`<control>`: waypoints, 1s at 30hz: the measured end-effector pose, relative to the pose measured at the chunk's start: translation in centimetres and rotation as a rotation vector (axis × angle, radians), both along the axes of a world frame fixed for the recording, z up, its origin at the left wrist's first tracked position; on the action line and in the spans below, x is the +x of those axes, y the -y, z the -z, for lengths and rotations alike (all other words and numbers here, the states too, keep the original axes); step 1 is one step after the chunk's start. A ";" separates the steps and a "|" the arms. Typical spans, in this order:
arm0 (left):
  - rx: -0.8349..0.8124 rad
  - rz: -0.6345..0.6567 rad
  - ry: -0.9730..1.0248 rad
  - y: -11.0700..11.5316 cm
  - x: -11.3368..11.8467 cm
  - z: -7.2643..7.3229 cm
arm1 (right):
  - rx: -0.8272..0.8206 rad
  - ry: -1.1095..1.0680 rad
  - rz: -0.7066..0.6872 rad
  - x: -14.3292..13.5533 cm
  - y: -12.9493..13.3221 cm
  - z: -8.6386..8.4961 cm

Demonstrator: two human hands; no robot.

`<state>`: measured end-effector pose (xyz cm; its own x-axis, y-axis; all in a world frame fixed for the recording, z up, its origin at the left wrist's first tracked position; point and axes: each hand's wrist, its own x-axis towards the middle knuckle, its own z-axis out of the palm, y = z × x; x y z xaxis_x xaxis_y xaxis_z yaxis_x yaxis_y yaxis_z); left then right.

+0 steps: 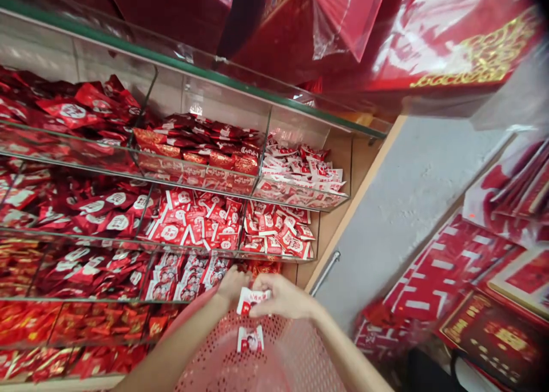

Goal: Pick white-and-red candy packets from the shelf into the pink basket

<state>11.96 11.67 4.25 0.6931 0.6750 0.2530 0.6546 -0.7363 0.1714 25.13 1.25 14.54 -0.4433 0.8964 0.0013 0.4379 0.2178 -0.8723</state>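
My right hand point(283, 298) pinches a small white-and-red wrapped candy packet point(246, 307) between thumb and fingers, above a pink perforated plastic basket point(309, 352). Just below it, a second white-and-red packet point(251, 339) shows against the inside of the basket; whether it lies there or is in the air I cannot tell. My left hand point(234, 283) is closed at the basket's far rim, its fingertips partly hidden. Behind both hands, a shelf compartment holds white packets with printed figures point(195, 276).
Tiered shelves with clear dividers hold red packets point(96, 103), red-and-white packets point(278, 229) and pale packets point(302, 171). A green-edged glass shelf point(193, 68) with large red boxes overhangs the top. Right are a grey wall point(401, 191) and red packaged goods point(437, 272).
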 end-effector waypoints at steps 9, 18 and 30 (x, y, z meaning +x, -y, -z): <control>0.136 -0.047 -0.076 0.3 0.3 0.0 | -0.320 0.237 0.200 3.4 -2.4 14.2; 0.136 -0.036 -0.094 0.3 0.2 -0.4 | -0.208 0.229 0.225 1.5 -2.8 17.6; 0.120 -0.030 -0.101 0.4 0.3 -0.8 | 0.194 0.769 0.293 -0.2 -0.7 15.0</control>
